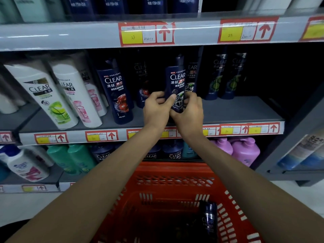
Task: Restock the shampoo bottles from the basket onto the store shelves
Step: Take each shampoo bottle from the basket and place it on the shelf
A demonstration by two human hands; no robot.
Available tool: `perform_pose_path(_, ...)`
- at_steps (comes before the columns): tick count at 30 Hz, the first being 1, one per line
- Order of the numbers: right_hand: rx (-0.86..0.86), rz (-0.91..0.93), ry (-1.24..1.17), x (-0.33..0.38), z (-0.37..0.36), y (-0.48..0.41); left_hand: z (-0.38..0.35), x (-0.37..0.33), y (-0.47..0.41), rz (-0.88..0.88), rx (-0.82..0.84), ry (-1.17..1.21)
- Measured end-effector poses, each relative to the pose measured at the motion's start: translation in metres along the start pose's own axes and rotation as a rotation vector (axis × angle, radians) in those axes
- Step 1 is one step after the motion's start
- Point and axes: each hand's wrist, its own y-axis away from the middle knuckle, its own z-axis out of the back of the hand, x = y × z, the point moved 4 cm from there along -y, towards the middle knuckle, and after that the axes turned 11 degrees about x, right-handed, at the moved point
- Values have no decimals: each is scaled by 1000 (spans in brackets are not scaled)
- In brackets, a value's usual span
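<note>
Reaching forward over the red basket [175, 183], the left hand [156, 109] and right hand [190, 111] both grip one dark shampoo bottle [176, 81] upright on the middle shelf [236, 111]; another bottle [208, 220] lies in the basket.

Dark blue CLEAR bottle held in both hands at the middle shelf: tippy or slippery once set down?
The dark blue CLEAR shampoo bottle is tall and narrow, so probably tips if nudged. Glossy plastic likely slips somewhat; left hand and right hand both grip its base. Probably rigid.
</note>
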Motion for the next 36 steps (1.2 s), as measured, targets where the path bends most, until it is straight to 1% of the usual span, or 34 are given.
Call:
perform_pose_path(4,96,-47,28,-4,3,9,3,2,4,66,44,-2)
perform_pose_path(6,125,-57,42,-2,10,15,9,2,8,103,64,-53)
perform_pose_path(10,159,-11,132,5,33,30,24,-8,26,115,120,-142)
perform_pose_path(12,192,3,173,8,44,41,32,-13,38,101,157,-224)
perform_pose_path(14,250,2,229,12,54,54,39,-15,50,102,212,-327)
perform_pose_path(19,366,-2,308,16,75,85,52,-13,81,131,393,-441)
perform_pose_path(23,468,-38,438,8,82,107,60,-17,112,37,506,-718)
perform_pose_path(26,614,-57,555,-4,81,130,63,-8,133,-33,575,-1023)
perform_pose_path(28,705,-49,614,-14,77,148,64,6,146,-21,631,-1193)
perform_pose_path(32,864,-8,690,-40,64,185,69,40,176,18,730,-1376)
perform_pose_path(36,981,1,744,-71,49,220,81,79,198,38,834,-1484)
